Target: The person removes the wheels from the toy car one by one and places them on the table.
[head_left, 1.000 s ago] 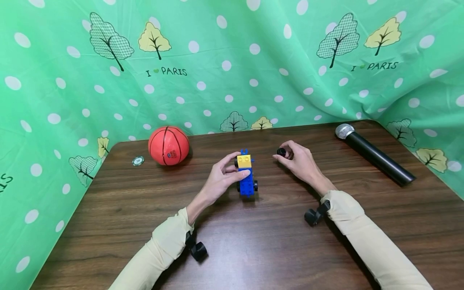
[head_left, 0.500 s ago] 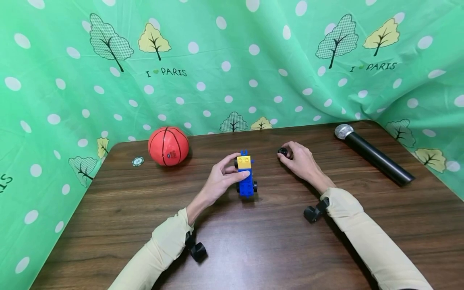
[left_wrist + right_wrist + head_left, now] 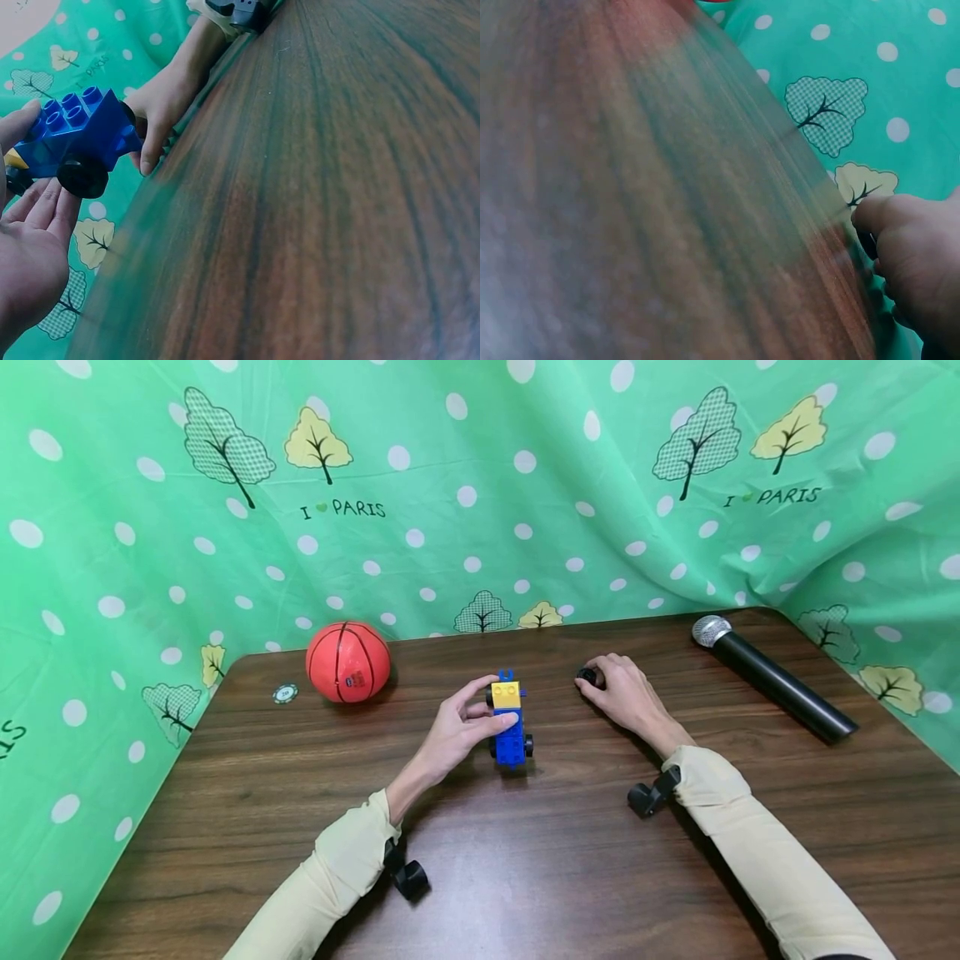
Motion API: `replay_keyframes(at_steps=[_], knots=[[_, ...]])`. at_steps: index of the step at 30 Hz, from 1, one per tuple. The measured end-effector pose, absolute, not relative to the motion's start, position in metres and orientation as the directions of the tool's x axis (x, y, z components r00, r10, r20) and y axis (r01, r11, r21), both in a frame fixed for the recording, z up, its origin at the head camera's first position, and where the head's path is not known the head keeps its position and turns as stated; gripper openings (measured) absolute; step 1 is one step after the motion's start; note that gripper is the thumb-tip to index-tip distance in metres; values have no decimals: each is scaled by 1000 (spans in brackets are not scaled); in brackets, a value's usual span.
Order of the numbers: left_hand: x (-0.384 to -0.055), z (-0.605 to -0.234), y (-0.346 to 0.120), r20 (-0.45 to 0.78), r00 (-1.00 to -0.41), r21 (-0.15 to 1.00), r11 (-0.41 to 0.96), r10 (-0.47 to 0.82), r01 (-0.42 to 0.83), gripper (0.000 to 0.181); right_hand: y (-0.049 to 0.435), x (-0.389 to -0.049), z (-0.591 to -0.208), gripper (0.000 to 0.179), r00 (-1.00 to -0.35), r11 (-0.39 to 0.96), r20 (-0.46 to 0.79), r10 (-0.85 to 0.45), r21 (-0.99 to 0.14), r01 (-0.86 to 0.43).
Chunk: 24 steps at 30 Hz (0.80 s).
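My left hand (image 3: 456, 728) grips a toy car (image 3: 510, 739) built of blocks, thumb on its top and fingers along its left side. The car has a blue body with studs, a yellow block (image 3: 506, 695) towards the far end and black wheels. A bare blue axle stub (image 3: 523, 693) juts from its far right side. In the left wrist view the car's (image 3: 71, 139) blue studs and near wheel (image 3: 82, 175) show clearly. To the right, my right hand (image 3: 628, 695) pinches a small black wheel (image 3: 587, 676) close to the tabletop, mostly covered by the fingers.
A red toy basketball (image 3: 348, 662) sits at the back left, with a poker chip (image 3: 285, 693) beside it. At the right lies a black microphone (image 3: 776, 681) with a silver head. Green polka-dot cloth (image 3: 450, 468) hangs behind the brown wooden table (image 3: 525, 868).
My right hand has shifted slightly right and towards me with the wheel, mostly in the first half second. The left hand and the car have stayed practically where they were.
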<state>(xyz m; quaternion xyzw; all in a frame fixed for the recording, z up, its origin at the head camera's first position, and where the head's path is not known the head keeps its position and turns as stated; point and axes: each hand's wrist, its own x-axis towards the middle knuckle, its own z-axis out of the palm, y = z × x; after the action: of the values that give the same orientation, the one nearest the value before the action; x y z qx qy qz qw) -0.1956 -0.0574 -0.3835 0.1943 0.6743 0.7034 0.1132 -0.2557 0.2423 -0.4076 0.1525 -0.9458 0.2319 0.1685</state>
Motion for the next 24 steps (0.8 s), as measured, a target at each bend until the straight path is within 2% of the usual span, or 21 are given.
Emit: replay_keyframes(at_steps=[13, 24], knots=[[-196, -384, -56, 127, -897, 992, -69, 424, 108, 63, 243, -256, -409, 34, -900, 861, 381, -212, -363, -357], [-196, -385, -56, 138, -899, 990, -73, 415, 118, 62, 242, -252, -407, 39, -909, 855, 374, -183, -395, -335]])
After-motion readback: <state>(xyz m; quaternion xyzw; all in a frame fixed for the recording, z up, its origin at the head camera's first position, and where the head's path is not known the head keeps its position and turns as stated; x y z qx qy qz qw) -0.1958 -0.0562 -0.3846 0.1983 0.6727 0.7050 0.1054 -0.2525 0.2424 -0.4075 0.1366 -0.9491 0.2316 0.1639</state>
